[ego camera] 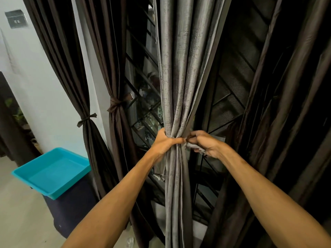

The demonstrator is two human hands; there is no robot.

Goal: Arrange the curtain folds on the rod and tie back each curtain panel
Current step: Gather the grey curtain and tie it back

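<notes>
A grey curtain panel (pixel 179 68) hangs in the middle of the head view, gathered into a tight bunch at waist height. My left hand (pixel 165 142) grips the bunch from the left, fingers wrapped round the front of it. My right hand (pixel 206 144) pinches a grey fabric tie-back strip (pixel 192 146) just to the right of the bunch. A frayed end of the strip (pixel 159 173) hangs below my left hand. Two dark brown panels (pixel 59 72) (pixel 116 133) at the left are each cinched by a knotted tie. The rod is out of view.
A dark brown curtain (pixel 286 104) hangs loose at the right. Behind the panels is a window with a metal grille (pixel 143 111). A turquoise plastic tray (pixel 52 171) sits on a dark box at the lower left, beside a white wall.
</notes>
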